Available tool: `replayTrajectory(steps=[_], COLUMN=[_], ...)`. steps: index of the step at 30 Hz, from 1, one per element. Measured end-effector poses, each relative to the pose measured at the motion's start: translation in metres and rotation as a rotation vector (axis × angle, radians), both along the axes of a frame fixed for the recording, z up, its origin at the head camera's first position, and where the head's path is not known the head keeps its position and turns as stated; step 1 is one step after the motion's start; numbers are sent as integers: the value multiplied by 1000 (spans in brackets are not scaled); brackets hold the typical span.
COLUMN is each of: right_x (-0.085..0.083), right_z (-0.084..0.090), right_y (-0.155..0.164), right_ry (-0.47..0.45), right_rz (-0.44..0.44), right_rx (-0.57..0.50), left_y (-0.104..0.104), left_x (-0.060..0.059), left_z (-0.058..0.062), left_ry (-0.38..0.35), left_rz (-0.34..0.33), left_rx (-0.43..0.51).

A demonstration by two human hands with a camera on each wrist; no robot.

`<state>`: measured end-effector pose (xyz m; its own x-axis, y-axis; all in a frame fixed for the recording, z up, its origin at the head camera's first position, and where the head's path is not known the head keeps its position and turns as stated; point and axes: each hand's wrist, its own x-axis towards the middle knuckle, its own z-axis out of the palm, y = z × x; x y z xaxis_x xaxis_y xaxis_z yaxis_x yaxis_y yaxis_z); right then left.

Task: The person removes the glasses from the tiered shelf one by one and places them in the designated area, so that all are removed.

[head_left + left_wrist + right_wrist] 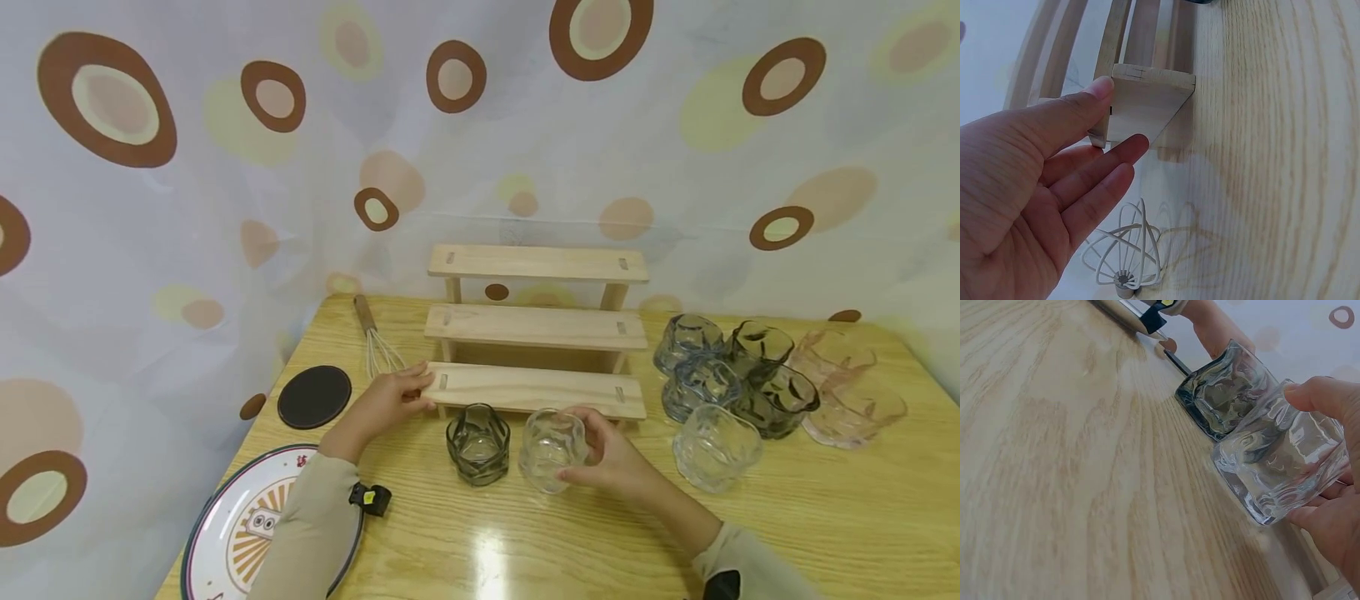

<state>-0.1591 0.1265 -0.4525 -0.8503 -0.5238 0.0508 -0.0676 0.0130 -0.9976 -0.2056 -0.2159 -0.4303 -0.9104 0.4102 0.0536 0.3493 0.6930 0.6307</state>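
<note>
My left hand (pixel 382 408) holds the left end of the lowest board of a three-step wooden shelf (pixel 536 387). In the left wrist view, the thumb lies against the board's edge, with the index fingertip hidden behind it. A clear wavy glass (pixel 551 450) is in my right hand (pixel 611 458), gripped from its right side between thumb and fingers. Just left of it, a dark grey glass (pixel 478 446) stands upright on the table before the shelf. The right wrist view shows the clear glass (pixel 1279 459) close beside the grey glass (pixel 1225 390).
To the right stand several more glasses: blue-tinted (pixel 701 387), grey (pixel 776 400), pink (pixel 855 408) and another clear glass (pixel 716 450). On the left lie a whisk (pixel 366 317), a black round coaster (pixel 315 397) and a large patterned plate (pixel 217 517), partly under my left sleeve.
</note>
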Motion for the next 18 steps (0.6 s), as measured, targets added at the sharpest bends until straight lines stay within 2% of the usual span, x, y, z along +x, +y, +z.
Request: replayTrajectory(steps=[14, 16, 18], right_x=[1, 0, 0], right_z=[-5, -5, -3], right_y=[0, 1, 3], right_ry=[40, 49, 90], right_rz=[32, 43, 29], right_rx=[50, 79, 174], left_y=[-3, -3, -4], left_x=[0, 0, 1], left_z=[-3, -4, -4], left_ry=[-20, -33, -46], left_rz=[27, 27, 24], left_rx=[3, 12, 19])
